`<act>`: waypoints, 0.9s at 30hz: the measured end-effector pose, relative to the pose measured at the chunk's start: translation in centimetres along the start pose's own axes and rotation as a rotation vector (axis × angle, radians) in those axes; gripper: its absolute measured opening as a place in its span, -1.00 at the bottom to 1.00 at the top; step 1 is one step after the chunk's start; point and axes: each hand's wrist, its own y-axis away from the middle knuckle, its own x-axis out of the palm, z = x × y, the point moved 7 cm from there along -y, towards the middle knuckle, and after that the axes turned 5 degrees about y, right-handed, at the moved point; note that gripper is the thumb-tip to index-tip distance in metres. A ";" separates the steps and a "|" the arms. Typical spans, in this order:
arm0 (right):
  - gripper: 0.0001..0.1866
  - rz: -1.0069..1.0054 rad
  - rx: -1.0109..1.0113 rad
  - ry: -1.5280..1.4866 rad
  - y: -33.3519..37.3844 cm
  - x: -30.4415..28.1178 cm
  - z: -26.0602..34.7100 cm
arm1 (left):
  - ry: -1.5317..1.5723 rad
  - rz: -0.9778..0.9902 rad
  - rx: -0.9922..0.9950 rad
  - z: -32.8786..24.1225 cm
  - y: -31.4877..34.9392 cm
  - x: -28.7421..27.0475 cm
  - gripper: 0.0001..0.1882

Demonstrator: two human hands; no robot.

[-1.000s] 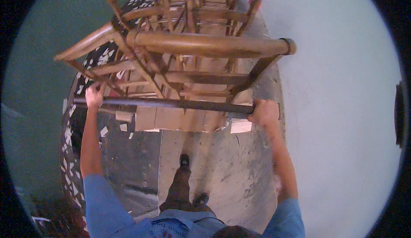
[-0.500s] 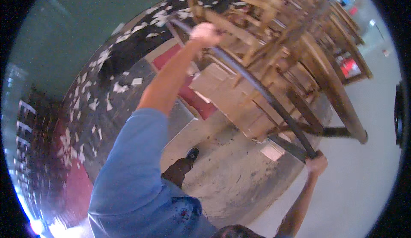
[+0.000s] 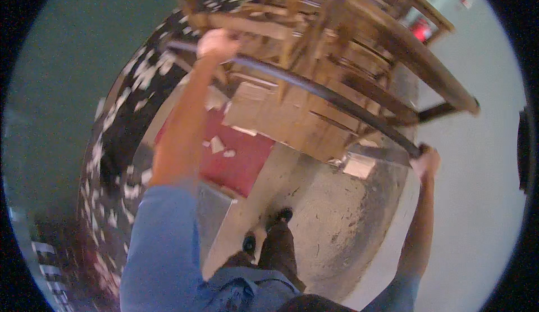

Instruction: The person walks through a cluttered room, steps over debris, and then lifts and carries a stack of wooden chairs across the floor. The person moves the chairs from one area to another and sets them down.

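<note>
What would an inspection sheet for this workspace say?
Surface: worn grey-brown floor; flat red panel.
Job's things: dark straight metal-looking bar; brown wooden frames beyond it; flat tan cardboard sheets under the frames.
Clutter: white paper-like scraps scattered at left, some on the red panel.
Hands: left hand and right hand both closed around the bar, near opposite ends.
Cables: nothing seen.
Surroundings: dark-green expanse left, pale grey-green expanse right; wall or floor unclear.

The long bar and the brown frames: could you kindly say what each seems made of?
Long bar: probably metal, smooth and dark, judging by its bluish sheen, though plastic is possible. Brown frames: apparently wood, perhaps varnished; the brown tone and highlights suggest it, but blur hides grain.
</note>
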 end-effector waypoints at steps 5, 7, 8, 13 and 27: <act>-0.71 0.160 0.045 0.029 1.4 -4.0 -2.1 | 0.044 -0.117 0.048 -1.7 1.3 -2.9 -0.42; -0.69 0.186 0.069 0.014 3.1 -6.3 -2.6 | 0.057 -0.123 0.046 -1.5 3.1 -3.4 -0.43; -0.67 0.227 0.110 0.026 3.8 -7.3 -3.1 | 0.063 -0.137 0.065 -1.5 4.1 -3.9 -0.44; -0.51 0.344 0.070 -0.052 9.9 -10.9 -1.5 | 0.052 -0.067 0.040 -0.4 9.8 -6.4 -0.42; -0.70 0.325 0.096 0.009 9.1 -9.8 2.5 | -0.082 0.218 0.122 -4.2 10.3 -2.4 -0.28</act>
